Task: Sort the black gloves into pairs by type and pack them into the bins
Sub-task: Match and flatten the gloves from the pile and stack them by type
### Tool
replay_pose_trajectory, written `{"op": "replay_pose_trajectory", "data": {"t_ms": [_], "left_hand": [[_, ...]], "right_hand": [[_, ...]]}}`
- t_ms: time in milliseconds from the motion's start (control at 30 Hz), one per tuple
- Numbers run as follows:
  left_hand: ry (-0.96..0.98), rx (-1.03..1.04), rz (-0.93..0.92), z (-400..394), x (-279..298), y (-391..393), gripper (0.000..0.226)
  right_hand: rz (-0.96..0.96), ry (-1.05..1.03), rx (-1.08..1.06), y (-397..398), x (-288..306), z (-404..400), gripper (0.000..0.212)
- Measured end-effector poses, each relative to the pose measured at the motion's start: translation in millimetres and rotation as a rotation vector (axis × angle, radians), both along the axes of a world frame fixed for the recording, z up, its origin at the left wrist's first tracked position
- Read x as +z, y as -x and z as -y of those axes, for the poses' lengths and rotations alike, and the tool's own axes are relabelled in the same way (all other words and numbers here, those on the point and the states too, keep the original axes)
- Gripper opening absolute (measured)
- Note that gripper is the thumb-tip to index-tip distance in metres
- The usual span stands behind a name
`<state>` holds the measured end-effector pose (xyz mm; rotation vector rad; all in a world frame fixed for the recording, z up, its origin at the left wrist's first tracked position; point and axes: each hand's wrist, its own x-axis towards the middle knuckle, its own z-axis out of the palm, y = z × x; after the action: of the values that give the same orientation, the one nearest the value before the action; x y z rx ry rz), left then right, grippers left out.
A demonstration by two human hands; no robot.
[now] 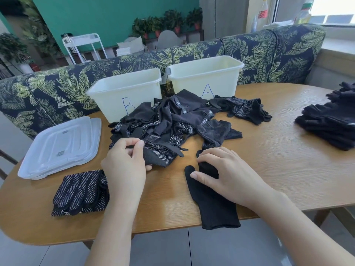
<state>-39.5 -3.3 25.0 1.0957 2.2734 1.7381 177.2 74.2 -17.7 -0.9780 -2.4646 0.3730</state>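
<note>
Sorting is in hand: left hand (124,166) pinches a dotted glove (159,156) from the mid-worktop pile (172,121); right hand (228,173), fingers relaxed, presses a plain glove (215,208) at the near edge; its match needs finding; bins (126,91) stand behind

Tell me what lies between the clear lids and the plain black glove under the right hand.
In the head view, between the clear lids and the plain glove lie the left hand, pinching a dotted glove, and bare table.
</note>
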Motion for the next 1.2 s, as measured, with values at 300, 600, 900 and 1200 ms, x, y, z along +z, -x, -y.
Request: {"op": "replay_pose_trajectory", "data": {"t_ms": [300,600,900,1200], "left_hand": [[0.092,-0.079,0.043,5.5,0.6,0.1,0.010],[0.001,-0.237,0.167,1.5,0.4,-20.6,0.006],[0.053,-0.477,0.252,-2.2,-2.3,-45.3,0.032],[-0.009,-0.368,0.144,-1.0,-2.6,-42.3,0.012]], "right_hand": [[-0.164,0.077,0.006,2.8,11.7,3.7,0.038],[-0.565,0.444,0.125,32.5,17.3,30.4,0.035],[-0.664,0.563,0.077,29.2,17.4,24.2,0.034],[-0.844,0.594,-0.053,19.8,19.5,11.2,0.038]]}}
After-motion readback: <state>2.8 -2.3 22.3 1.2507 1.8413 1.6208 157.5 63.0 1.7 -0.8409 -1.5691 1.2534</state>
